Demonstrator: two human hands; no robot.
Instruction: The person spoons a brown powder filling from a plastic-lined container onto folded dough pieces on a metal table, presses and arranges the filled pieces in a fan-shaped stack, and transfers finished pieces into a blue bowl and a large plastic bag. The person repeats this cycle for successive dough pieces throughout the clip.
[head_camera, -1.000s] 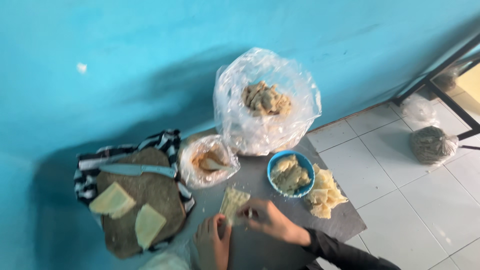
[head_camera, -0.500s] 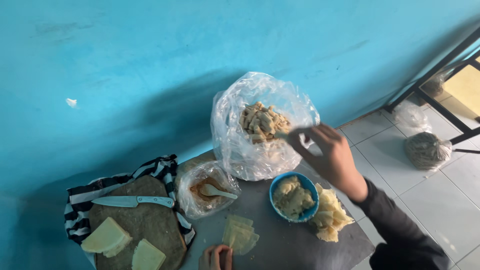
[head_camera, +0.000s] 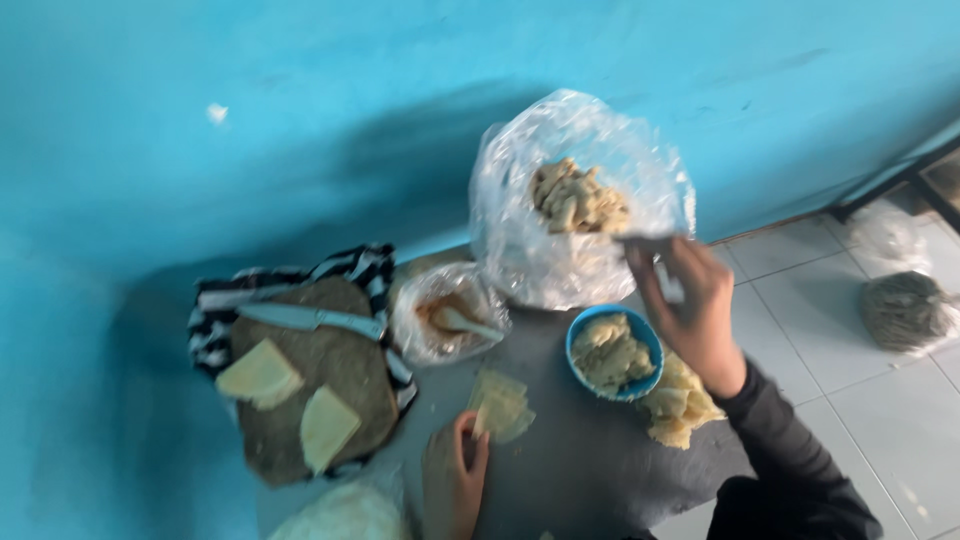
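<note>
A single head-worn camera is looking steeply down from above the person's own position, facing a turquoise wall ahead. It is sitting fairly near the work, taking in a dark grey slab low in the frame, with tiled floor showing at the right. The left hand and right hand are entering from the bottom edge. The picture is blurring slightly. No second view is sharing the scene.

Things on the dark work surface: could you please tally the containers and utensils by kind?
Clear plastic bags: 2
Blue bowl: 1
Knife: 1
Spoon: 1
Round board: 1
Total: 6
</note>
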